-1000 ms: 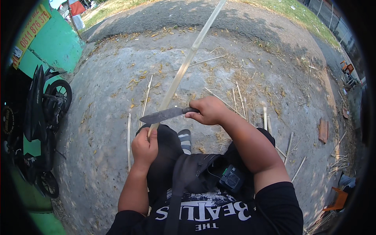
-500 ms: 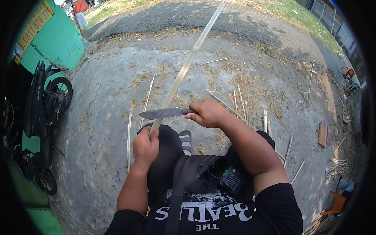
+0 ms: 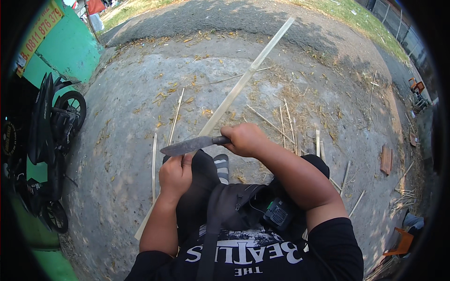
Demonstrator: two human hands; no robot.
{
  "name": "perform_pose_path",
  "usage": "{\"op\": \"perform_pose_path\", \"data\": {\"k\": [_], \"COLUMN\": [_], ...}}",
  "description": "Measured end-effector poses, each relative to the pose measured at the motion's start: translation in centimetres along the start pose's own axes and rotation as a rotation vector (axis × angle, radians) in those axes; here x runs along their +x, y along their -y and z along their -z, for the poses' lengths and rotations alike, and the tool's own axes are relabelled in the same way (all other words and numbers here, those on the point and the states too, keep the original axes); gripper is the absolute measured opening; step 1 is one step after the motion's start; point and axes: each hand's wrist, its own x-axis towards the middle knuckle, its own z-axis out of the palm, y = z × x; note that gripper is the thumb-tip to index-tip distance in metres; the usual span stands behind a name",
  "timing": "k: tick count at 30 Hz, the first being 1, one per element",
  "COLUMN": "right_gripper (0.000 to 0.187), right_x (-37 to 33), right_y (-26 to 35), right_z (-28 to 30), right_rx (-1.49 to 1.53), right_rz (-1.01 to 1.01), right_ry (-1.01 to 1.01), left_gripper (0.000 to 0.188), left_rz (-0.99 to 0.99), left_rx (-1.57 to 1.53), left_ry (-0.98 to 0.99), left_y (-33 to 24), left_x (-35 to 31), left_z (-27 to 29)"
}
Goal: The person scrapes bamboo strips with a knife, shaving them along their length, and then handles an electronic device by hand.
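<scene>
A long, pale bamboo strip [image 3: 236, 90] slants away from me toward the upper right. My left hand [image 3: 176, 177] is closed around it above my left knee, thumb on top. Its near end shows beside my left forearm. My right hand [image 3: 243, 139] grips the dark handle of a broad-bladed knife [image 3: 187, 145]. The blade lies across the strip just beyond my left thumb, tip pointing left. Whether its edge bites into the strip, I cannot make out.
Several thin bamboo strips [image 3: 270, 124] lie on the concrete ground [image 3: 117, 140] among dry leaves. A parked motorcycle [image 3: 51, 122] stands at the left by a green wall [image 3: 75, 51]. A brown brick-like block [image 3: 386, 160] and an orange chair [image 3: 401, 242] are at the right.
The bamboo strip has slid back toward me and its far end has swung right. Its near end now emerges past my left forearm. The knife has shifted slightly left and nearer.
</scene>
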Motion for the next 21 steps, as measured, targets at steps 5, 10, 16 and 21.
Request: {"op": "perform_pose_path", "data": {"k": [5,10,16,21], "right_gripper": [0.032,0.032,0.025,0.023], "right_x": [0.7,-0.2,0.8,0.0], "right_y": [-2.8,-3.5,-4.1,-4.4], "right_z": [2.3,1.1,3.2,2.6], "right_rx": [0.171,0.128,0.229,0.201], "right_rz": [-0.283,-0.109,-0.341,-0.293], "right_ry": [-0.162,-0.076,-0.093,0.011], "left_gripper": [0.029,0.029,0.029,0.028], "left_rz": [0.156,0.139,0.107,0.142], "left_rx": [-0.1,-0.085,-0.086,-0.041], "left_ry": [0.029,0.013,0.015,0.038], "left_y": [0.2,-0.4,0.0,-0.1], "left_x": [-0.2,0.2,-0.2,-0.1], "left_z": [0.3,0.1,0.2,0.2]}}
